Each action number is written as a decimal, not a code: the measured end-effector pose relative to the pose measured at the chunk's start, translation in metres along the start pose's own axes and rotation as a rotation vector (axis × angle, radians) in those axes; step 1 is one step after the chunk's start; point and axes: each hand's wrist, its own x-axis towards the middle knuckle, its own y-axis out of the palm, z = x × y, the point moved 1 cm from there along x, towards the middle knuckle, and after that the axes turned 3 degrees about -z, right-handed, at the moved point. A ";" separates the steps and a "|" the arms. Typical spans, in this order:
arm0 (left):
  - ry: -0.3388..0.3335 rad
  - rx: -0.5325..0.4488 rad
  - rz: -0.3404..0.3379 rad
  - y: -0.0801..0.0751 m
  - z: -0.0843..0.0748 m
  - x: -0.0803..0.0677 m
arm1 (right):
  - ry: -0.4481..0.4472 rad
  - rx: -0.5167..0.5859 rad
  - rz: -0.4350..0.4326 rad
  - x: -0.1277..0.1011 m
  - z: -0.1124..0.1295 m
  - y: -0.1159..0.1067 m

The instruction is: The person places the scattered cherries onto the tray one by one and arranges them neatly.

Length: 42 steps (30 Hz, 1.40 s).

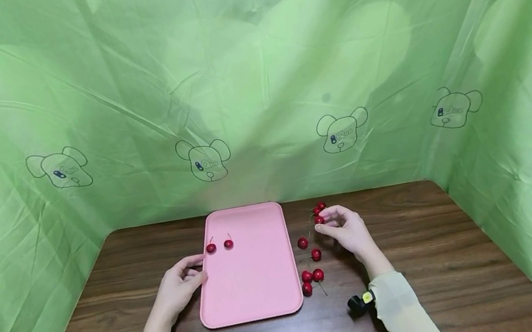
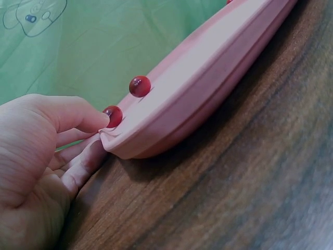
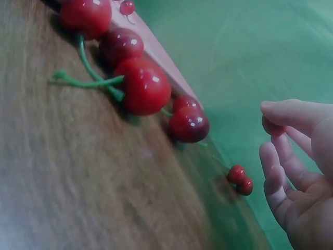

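Nearest the person, two pale sleeves are reaching forward over the dark wooden table point(image 1: 421, 257). The left hand point(image 1: 177, 285) is resting on the wood with its fingers point(image 2: 78, 117) loosely curled, touching the left edge of the pink tray point(image 1: 252, 287) and holding nothing. Just right of the tray, loose cherries point(image 1: 312, 275) are lying in a scattered line on the table (five of them, stems showing green in the right wrist view). Beyond them, the right hand point(image 1: 347, 230) is pinching a single cherry point(image 1: 319, 219) between thumb and fingertips, just above the wood. Farther on, a pair of cherries point(image 1: 320, 207) is sitting near the table's back edge. On the tray's far half, two cherries point(image 1: 219, 246) are lying side by side, slightly apart. Behind everything a green cloth point(image 1: 252, 85) printed with cartoon bears is hanging.
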 end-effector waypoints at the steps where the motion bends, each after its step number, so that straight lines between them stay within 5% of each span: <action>1: 0.000 0.004 0.000 0.000 0.000 0.000 | -0.003 0.006 -0.001 0.000 0.002 0.000; 23: 0.023 0.002 -0.005 0.000 0.004 0.001 | -0.088 0.043 0.091 -0.002 0.051 0.043; 42: 0.028 -0.009 -0.005 0.000 0.004 0.002 | -0.062 -0.033 0.210 0.015 0.073 0.102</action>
